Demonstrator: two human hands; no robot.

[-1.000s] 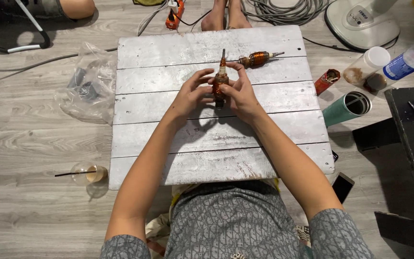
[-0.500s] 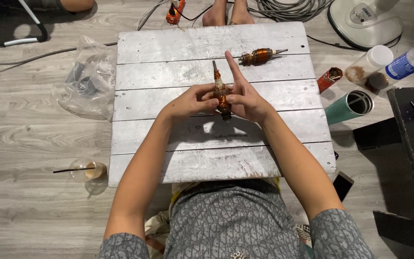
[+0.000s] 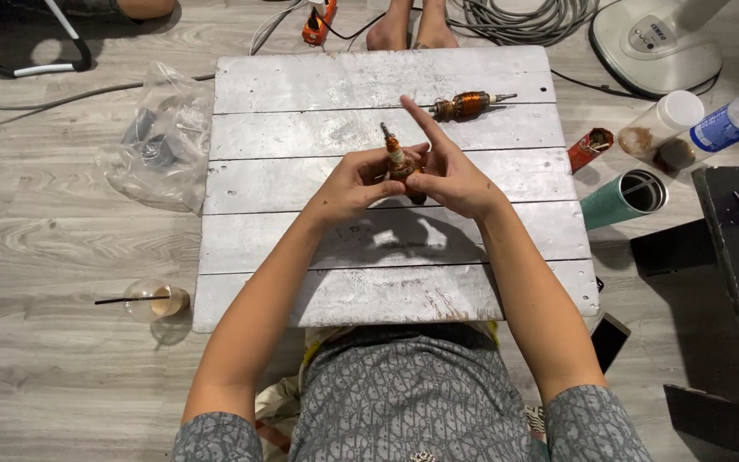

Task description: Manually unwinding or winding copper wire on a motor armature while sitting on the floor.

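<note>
Centrally, both hands, left hand (image 3: 354, 184) and right hand (image 3: 451, 175), fingers grasping a copper-wound rotor (image 3: 399, 162) above the white plank table (image 3: 301, 248), second rotor (image 3: 464, 104) far right, teal tumbler (image 3: 622, 198) right, plastic bag (image 3: 160, 141) left.

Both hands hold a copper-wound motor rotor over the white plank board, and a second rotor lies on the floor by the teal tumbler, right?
Not quite. The head view shows the second copper-wound rotor lying on the white plank board, not the floor. Both hands, left hand and right hand, do hold the first rotor.
</note>
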